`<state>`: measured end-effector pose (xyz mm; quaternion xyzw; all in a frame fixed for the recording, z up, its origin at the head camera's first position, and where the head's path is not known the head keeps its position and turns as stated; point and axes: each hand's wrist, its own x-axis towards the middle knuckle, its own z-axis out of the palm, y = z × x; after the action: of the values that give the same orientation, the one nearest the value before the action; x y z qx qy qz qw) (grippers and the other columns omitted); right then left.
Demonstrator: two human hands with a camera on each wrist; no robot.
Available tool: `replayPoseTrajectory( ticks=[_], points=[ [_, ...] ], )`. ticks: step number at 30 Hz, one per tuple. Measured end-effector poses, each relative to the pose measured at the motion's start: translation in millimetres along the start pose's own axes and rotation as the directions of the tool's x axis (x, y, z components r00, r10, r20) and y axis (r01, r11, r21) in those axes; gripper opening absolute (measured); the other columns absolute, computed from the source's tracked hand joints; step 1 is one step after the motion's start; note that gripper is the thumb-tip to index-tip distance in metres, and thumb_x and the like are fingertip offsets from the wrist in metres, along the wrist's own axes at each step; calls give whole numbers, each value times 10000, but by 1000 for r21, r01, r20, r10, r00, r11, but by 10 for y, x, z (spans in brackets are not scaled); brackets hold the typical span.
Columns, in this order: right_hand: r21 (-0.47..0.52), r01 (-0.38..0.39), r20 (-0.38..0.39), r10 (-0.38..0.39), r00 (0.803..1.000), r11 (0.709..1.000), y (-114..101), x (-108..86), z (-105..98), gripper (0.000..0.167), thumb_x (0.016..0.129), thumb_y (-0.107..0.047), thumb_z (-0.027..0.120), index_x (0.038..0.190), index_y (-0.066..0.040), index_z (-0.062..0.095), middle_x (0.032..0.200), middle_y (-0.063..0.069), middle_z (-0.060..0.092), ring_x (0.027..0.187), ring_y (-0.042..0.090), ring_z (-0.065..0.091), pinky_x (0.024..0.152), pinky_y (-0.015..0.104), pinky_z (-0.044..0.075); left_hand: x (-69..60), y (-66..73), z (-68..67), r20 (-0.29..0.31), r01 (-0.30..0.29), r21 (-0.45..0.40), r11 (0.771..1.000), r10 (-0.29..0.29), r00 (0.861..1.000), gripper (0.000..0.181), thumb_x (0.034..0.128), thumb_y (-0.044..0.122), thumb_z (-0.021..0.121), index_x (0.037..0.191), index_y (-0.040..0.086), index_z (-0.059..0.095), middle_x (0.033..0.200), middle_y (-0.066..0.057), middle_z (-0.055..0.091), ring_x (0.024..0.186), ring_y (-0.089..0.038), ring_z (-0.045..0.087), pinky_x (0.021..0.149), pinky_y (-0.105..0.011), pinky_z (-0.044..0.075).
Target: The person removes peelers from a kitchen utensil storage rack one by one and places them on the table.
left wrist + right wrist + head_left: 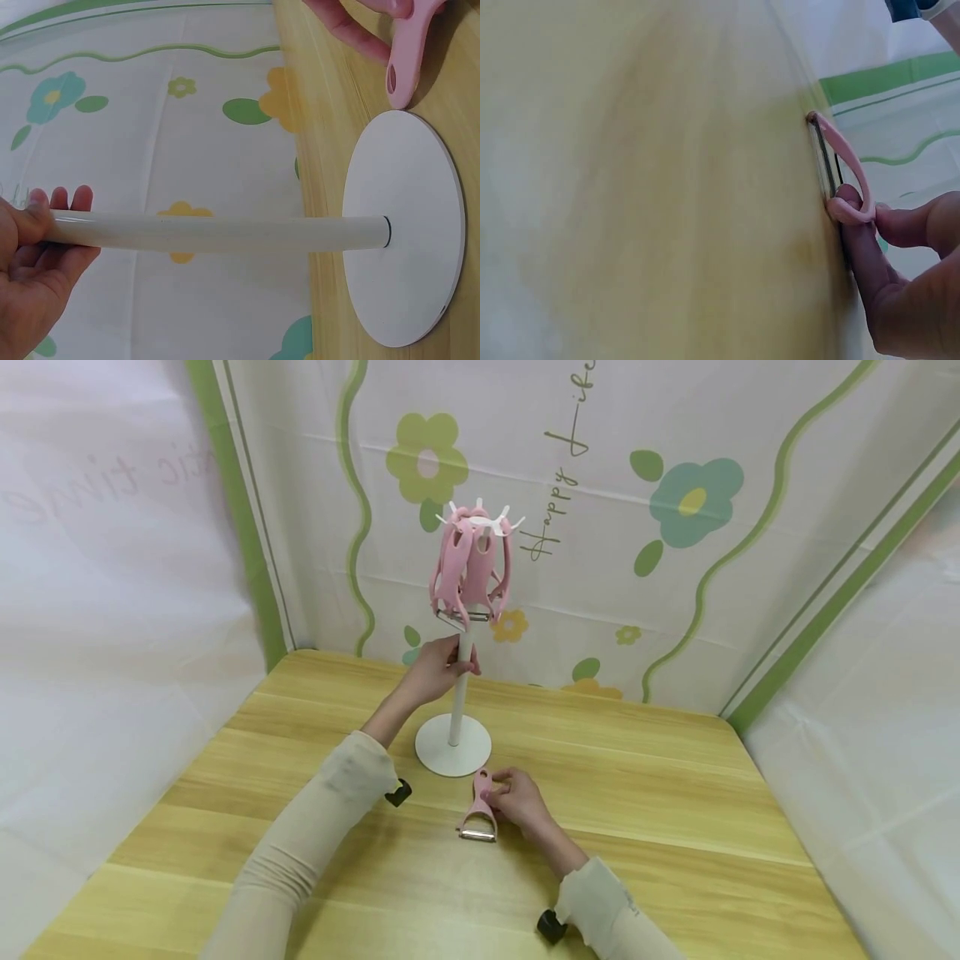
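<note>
A white stand with a round base point(435, 747) and an upright post point(225, 232) stands on the wooden table. Several pink peelers point(465, 564) hang from the hooks at its top. My left hand point(437, 670) grips the post below the hanging peelers, fingers and thumb around it. In front of the base, my right hand point(521, 802) pinches one pink peeler point(480, 806) by its handle. That peeler's metal blade points toward the near side, and its holed handle end lies close to the base rim. The right wrist view shows its pink frame point(855, 172) low by the tabletop.
The wooden table point(637, 843) spreads around the stand. A white curtain point(585, 602) printed with flowers and lettering hangs behind it, with more white cloth at both sides. Black pieces point(399, 792) are fixed at the cuffs of both sleeves.
</note>
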<state>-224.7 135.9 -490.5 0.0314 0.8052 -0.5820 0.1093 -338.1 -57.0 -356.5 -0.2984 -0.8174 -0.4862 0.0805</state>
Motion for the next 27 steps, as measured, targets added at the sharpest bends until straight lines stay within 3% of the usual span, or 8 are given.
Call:
replayPoseTrajectory(
  ticks=[6, 11, 16, 21, 27],
  points=[
    [-119, 51, -50, -58, 997, 992, -2, -26, 3, 352, 875, -16, 721, 1173, 61, 550, 820, 134, 701, 637, 113, 614, 568, 218, 527, -2, -3, 1, -3, -3, 11, 1000, 3, 1000, 40, 995, 27, 571, 967, 24, 599, 959, -164, 728, 968, -318, 720, 891, -449, 579],
    [-265, 116, -75, -141, 987, 957, -29, -32, 8, 271, 855, -53, 745, 1073, 26, 603, 776, 87, 680, 602, 101, 563, 507, 203, 455, 3, -13, 1, -7, -6, 21, 1000, 6, 1000, 40, 988, 52, 593, 959, 25, 596, 951, -159, 733, 956, -300, 720, 889, -450, 579],
    [-328, 154, -49, -180, 983, 932, -47, -27, -19, 255, 868, -98, 739, 1057, 11, 607, 822, 93, 664, 658, 135, 572, 534, 222, 471, 17, -14, 7, -5, 0, 18, 1000, 0, 1000, 19, 984, 17, 588, 984, 11, 606, 961, -158, 719, 959, -290, 721, 889, -436, 582],
    [-363, 160, -57, -194, 979, 918, -49, -15, -93, 240, 903, -137, 714, 1072, -2, 609, 897, 117, 684, 764, 164, 609, 630, 248, 505, 25, -15, 13, 1, 5, 13, 1000, -5, 1000, 44, 976, -12, 583, 996, 16, 611, 960, -156, 710, 962, -305, 722, 890, -426, 585],
    [-317, 170, -66, -200, 978, 933, -135, -45, -202, 136, 916, -99, 678, 1013, -16, 631, 886, 111, 660, 752, 169, 594, 614, 259, 486, 27, -30, 8, -13, -13, 1, 1000, 13, 1000, 35, 963, 15, 617, 958, -8, 592, 933, -170, 707, 938, -349, 725, 885, -443, 585]
  ],
)
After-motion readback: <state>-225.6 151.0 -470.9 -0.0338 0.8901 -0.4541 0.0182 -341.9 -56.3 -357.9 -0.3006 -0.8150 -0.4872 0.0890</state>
